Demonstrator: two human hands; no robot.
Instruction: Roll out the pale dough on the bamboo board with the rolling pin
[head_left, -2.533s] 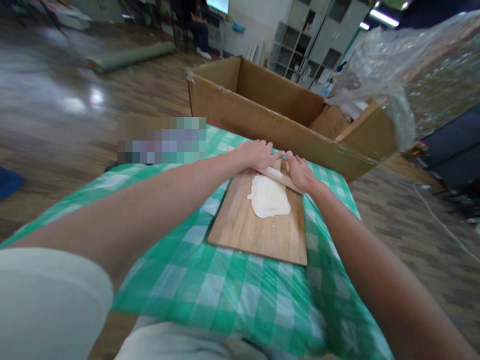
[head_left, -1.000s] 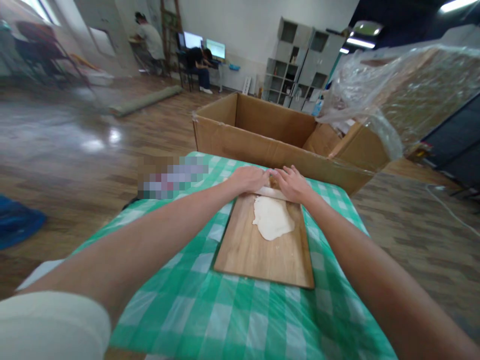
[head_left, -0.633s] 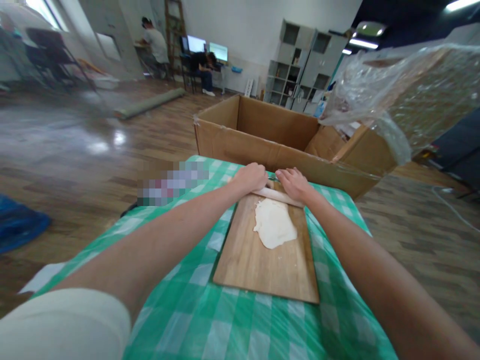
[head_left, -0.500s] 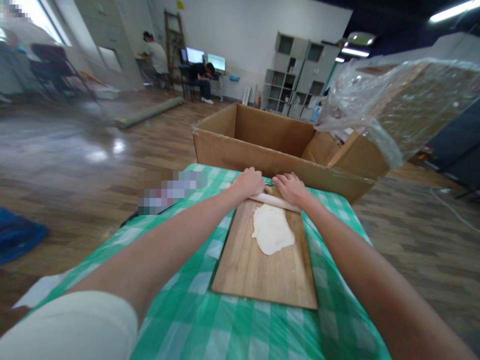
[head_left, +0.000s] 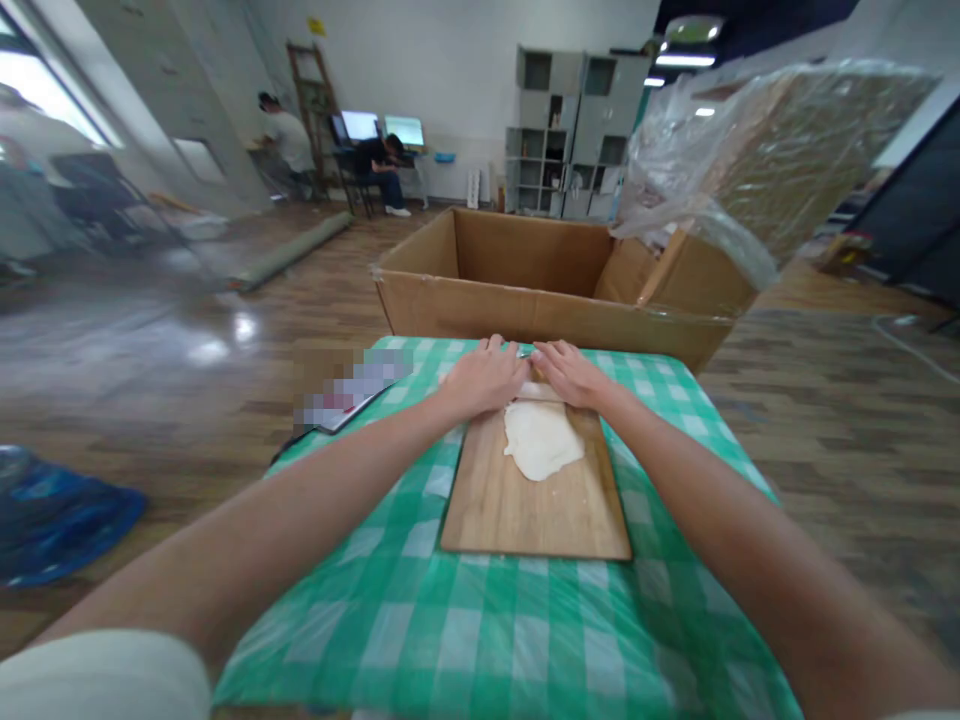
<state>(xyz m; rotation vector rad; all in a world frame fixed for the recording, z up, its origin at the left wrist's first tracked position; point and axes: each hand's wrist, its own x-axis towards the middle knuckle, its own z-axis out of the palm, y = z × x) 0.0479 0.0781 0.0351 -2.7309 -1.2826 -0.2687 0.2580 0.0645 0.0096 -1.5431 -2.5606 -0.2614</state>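
A pale wooden rolling pin [head_left: 540,392] lies across the far end of a wooden board [head_left: 536,515]. My left hand [head_left: 489,376] is closed over its left part, and my right hand [head_left: 571,376] over its right part. Only a short middle stretch of the pin shows between them; the ends are hidden. Just on the near side of the pin, a thin, uneven sheet of white dough [head_left: 544,442] is spread on the board. Its far edge meets the pin.
Under the board is a green-and-white checked tablecloth [head_left: 420,620]. A blurred-out flat item [head_left: 356,395] lies at the table's left edge. Beyond the table stands a large open cardboard box [head_left: 525,305] with plastic wrap [head_left: 780,170]. A blue plastic bag [head_left: 67,520] is on the floor; people sit farther back.
Both hands have slid inward along the rolling pin and are closer together, covering more of it. The camera view has turned slightly right. The dough sheet looks much the same.
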